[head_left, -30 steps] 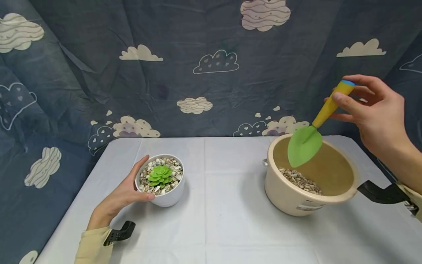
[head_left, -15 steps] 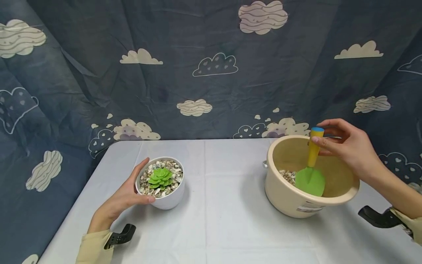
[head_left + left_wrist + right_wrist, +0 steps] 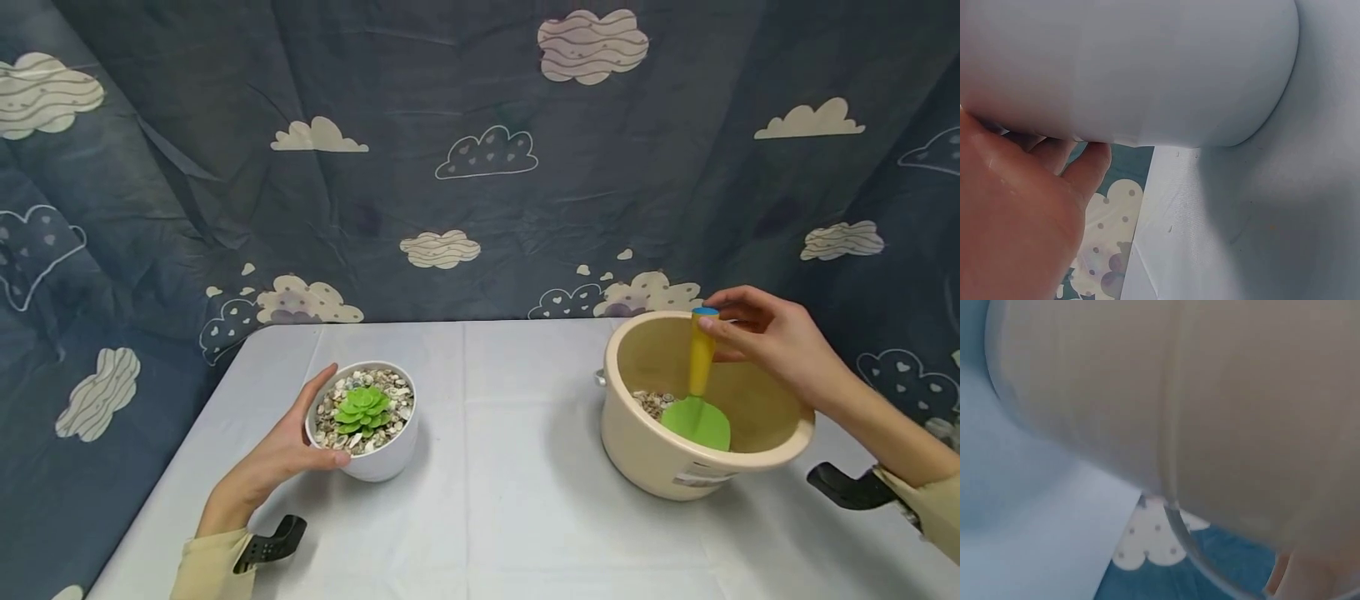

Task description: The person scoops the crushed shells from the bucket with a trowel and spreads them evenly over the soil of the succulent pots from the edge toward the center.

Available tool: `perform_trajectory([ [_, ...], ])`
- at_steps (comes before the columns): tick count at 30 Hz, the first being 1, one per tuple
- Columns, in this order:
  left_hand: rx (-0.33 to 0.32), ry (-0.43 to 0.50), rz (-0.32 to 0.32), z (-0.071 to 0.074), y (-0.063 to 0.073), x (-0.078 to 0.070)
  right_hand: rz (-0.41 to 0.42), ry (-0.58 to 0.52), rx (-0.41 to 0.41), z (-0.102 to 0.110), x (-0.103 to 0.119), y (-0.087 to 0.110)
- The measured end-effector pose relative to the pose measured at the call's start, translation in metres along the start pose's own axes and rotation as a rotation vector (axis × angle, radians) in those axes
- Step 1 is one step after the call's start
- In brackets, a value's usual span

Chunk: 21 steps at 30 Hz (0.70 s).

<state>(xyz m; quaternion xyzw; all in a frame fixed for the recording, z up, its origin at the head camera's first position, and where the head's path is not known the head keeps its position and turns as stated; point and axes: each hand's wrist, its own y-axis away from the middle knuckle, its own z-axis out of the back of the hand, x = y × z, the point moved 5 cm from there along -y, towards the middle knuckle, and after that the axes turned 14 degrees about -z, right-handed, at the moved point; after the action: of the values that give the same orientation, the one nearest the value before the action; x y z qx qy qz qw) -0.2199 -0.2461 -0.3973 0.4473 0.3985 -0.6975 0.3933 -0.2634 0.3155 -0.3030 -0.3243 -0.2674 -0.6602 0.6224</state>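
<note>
On the left of the table, my left hand holds the side of a small white flower pot, thumb at the near rim and fingers behind. Pebbles fill that pot around a green succulent. In the left wrist view the pot's smooth wall lies across the fingers. To the right, my right hand pinches the yellow handle of a toy trowel near its blue end. Its green blade points down inside a cream bucket, at the pebbles there.
A white cloth covers the table. A dark blue curtain with cloud prints hangs behind it and along the left. The bucket's metal handle hangs at its side in the right wrist view.
My right hand has lowered the trowel from above the bucket down into it, then shifted slightly left. The left hand stays on the flower pot.
</note>
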Motion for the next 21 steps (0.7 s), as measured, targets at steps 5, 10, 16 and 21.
perform_trajectory([
  [5, 0.0, -0.003, -0.004, 0.0, 0.0, 0.0, 0.044, 0.071, -0.009, 0.003, -0.001, -0.011],
  [10, -0.002, 0.028, -0.011, -0.001, 0.001, 0.002, 0.054, 0.098, -0.016, 0.001, 0.0, -0.018],
  [16, -0.007, 0.052, -0.021, -0.001, 0.001, 0.003, 0.048, 0.127, 0.041, -0.001, -0.001, -0.029],
  [21, -0.005, 0.052, -0.021, -0.001, 0.0, 0.003, 0.008, 0.124, 0.157, -0.004, -0.011, -0.044],
])
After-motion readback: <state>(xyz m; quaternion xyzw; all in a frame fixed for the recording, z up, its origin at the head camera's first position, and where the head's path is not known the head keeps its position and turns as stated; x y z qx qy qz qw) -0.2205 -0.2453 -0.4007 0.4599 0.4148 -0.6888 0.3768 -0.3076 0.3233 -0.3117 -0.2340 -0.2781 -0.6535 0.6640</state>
